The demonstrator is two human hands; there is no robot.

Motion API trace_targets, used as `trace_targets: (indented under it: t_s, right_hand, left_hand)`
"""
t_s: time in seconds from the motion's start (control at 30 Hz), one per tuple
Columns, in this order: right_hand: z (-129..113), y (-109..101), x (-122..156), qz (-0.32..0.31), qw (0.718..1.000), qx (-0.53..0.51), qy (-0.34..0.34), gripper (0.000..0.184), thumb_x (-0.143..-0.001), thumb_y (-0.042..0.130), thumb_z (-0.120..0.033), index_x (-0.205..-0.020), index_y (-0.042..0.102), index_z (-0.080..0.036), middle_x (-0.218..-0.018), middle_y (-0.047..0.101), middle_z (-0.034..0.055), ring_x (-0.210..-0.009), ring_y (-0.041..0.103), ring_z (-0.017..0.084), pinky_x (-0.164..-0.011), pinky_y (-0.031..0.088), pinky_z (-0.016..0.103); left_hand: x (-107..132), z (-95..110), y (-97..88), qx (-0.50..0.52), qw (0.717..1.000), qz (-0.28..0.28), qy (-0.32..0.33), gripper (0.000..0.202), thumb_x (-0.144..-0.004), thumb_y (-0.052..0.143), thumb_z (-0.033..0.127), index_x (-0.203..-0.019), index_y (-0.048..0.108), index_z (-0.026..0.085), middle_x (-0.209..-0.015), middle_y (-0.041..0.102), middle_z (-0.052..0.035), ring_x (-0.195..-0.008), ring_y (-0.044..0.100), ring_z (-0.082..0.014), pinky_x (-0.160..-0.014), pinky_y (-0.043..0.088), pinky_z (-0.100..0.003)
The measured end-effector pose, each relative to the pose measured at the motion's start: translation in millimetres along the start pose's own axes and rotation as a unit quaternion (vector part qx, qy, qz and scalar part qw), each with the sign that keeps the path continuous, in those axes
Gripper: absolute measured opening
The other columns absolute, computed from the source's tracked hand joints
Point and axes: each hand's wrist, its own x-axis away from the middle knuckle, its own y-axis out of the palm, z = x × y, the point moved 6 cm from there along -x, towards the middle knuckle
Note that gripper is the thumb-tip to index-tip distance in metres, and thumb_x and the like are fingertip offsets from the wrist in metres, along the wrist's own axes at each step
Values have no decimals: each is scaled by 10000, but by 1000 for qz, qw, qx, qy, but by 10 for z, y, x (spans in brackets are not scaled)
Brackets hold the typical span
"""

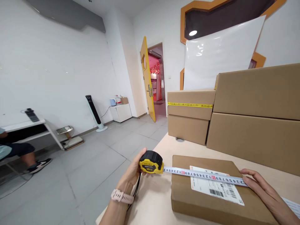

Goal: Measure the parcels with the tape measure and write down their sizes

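Note:
My left hand (137, 167) is wrapped round a yellow and black tape measure (151, 162), just off the left side of a brown cardboard box (185, 200). From its case the white blade (201, 175) runs out across the box's top, over a white shipping label (217, 189). At the box's right edge my right hand (262, 187) pinches the blade's far end between thumb and fingers. The hook at that end is hidden by the fingers. The box lies flat on a pale wooden table (150, 206).
Large cardboard boxes (255, 125) are stacked behind, one of them with yellow tape (189, 105). A white sheet (217, 59) leans above them. Across the floor are an ajar yellow door (148, 81), a tower fan (95, 112), a platform scale (70, 139) and a seated person (21, 153).

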Motion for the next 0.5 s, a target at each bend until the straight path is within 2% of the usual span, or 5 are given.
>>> trace_targets:
  t_s: [0.1,0.3,0.5]
  right_hand:
    - [69,-23,-55,-16,1000,-9,15,276,-759,459,-624,-897,534,-397,-922,650,42,-801,621,289,-670,456,356]
    - [284,-71,-223,-89,994,0,66,303,-682,558,-632,-904,575,-427,-1075,650,21,-929,623,295,-664,473,336]
    - [229,-71,-176,-34,999,13,23,298,-687,569,-590,-903,580,-385,-945,678,49,-853,631,308,-661,461,355]
  left_hand:
    - [-9,-13,-5,-2,1000,-2,-1,466,-743,571,587,-612,598,141,-437,602,-26,-364,499,-102,-345,275,-184]
    - [-40,-24,-13,-10,1000,-16,1,496,-749,549,608,-595,593,138,-435,608,-37,-366,514,-106,-346,273,-186]
    - [-40,-27,-1,-14,999,-31,-3,491,-765,541,596,-631,613,129,-467,642,-58,-384,554,-129,-346,277,-191]
